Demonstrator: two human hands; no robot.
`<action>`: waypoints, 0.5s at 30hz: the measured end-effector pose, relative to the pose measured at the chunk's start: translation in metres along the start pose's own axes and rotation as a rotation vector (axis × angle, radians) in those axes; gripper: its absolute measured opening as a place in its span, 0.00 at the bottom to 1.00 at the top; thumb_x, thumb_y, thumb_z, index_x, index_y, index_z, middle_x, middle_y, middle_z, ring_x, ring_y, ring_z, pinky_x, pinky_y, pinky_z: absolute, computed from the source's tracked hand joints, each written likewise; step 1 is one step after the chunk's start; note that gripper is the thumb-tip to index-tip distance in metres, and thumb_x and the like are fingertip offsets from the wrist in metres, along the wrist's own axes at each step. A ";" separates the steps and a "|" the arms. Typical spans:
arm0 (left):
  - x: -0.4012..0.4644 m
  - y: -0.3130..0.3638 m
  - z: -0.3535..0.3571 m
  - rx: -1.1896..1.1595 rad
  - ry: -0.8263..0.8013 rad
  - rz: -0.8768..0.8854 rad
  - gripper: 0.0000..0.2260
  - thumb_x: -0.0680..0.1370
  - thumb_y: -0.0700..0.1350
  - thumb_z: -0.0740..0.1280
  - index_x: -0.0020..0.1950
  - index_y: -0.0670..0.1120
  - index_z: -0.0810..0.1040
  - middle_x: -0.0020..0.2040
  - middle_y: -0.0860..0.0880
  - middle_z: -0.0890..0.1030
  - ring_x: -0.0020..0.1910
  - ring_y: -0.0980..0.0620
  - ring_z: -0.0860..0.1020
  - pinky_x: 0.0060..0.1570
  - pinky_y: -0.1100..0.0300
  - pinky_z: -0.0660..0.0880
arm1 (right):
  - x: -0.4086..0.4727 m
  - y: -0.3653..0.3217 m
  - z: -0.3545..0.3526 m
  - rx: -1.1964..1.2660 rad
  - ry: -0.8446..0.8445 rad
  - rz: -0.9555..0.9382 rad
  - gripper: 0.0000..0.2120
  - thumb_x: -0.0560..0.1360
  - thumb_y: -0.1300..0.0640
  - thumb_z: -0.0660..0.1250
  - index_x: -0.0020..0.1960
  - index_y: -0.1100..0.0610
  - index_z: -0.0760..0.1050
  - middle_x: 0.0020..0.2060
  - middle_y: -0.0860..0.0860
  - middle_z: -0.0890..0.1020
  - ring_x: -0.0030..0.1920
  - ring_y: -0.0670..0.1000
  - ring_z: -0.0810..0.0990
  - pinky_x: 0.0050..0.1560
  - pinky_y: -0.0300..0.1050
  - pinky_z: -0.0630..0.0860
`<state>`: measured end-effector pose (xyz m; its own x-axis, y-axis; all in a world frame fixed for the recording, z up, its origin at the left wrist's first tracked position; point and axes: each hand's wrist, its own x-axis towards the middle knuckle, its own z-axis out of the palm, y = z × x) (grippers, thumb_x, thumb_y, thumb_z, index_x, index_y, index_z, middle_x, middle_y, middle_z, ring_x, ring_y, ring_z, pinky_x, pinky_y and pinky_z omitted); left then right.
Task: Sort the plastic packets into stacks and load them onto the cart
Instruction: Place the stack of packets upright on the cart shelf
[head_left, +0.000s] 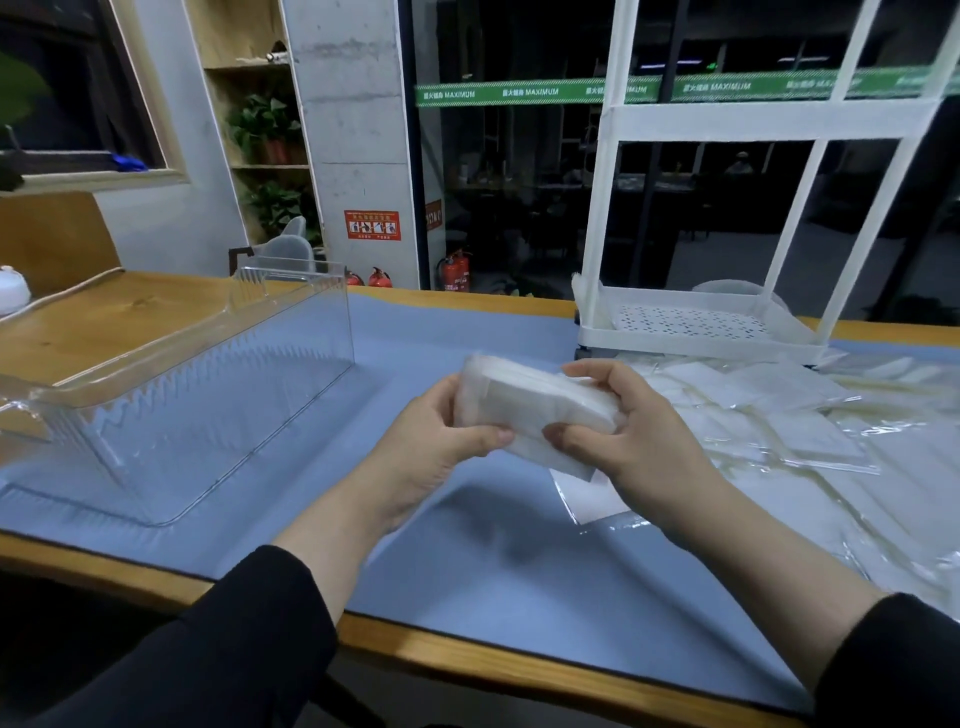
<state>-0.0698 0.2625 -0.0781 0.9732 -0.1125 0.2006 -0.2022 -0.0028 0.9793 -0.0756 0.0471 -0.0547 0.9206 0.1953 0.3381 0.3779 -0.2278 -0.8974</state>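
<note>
A stack of white plastic packets (535, 402) is held above the blue mat between both hands. My left hand (436, 441) grips its left end, thumb on the near face. My right hand (623, 441) grips the right end, fingers curled over the top and thumb underneath. Several loose packets (789, 431) lie spread on the mat to the right. A single packet (587, 499) lies flat just under my right hand. The white cart (701, 322) stands at the back right; its perforated lower shelf holds nothing.
A clear plastic bin (171, 395) stands on the blue mat (493, 582) at the left, open side up. The wooden table edge (467, 660) runs along the front. Behind the table are a concrete pillar, shelves with plants and fire extinguishers.
</note>
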 end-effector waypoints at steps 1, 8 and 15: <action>0.006 0.000 0.004 -0.010 -0.015 0.006 0.23 0.71 0.34 0.75 0.65 0.45 0.77 0.51 0.52 0.85 0.47 0.57 0.81 0.45 0.62 0.77 | 0.000 -0.002 -0.007 -0.003 0.003 0.016 0.23 0.72 0.61 0.77 0.61 0.45 0.74 0.51 0.46 0.80 0.41 0.45 0.80 0.43 0.42 0.78; 0.048 0.008 0.054 -0.216 -0.111 -0.032 0.26 0.68 0.37 0.74 0.66 0.42 0.76 0.53 0.45 0.84 0.48 0.48 0.81 0.47 0.55 0.76 | 0.009 -0.017 -0.061 -0.070 0.027 0.077 0.17 0.70 0.59 0.78 0.57 0.49 0.80 0.46 0.51 0.85 0.44 0.49 0.83 0.43 0.40 0.79; 0.091 0.007 0.081 -0.164 -0.302 -0.114 0.28 0.68 0.42 0.75 0.68 0.43 0.76 0.63 0.38 0.81 0.58 0.41 0.79 0.58 0.44 0.73 | 0.039 -0.026 -0.118 -0.322 -0.210 0.257 0.23 0.64 0.38 0.78 0.57 0.42 0.80 0.46 0.45 0.87 0.49 0.44 0.85 0.57 0.45 0.77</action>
<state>0.0089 0.1720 -0.0552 0.9072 -0.4094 0.0971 -0.0499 0.1243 0.9910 -0.0376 -0.0519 0.0153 0.9611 0.2753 0.0220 0.1822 -0.5722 -0.7997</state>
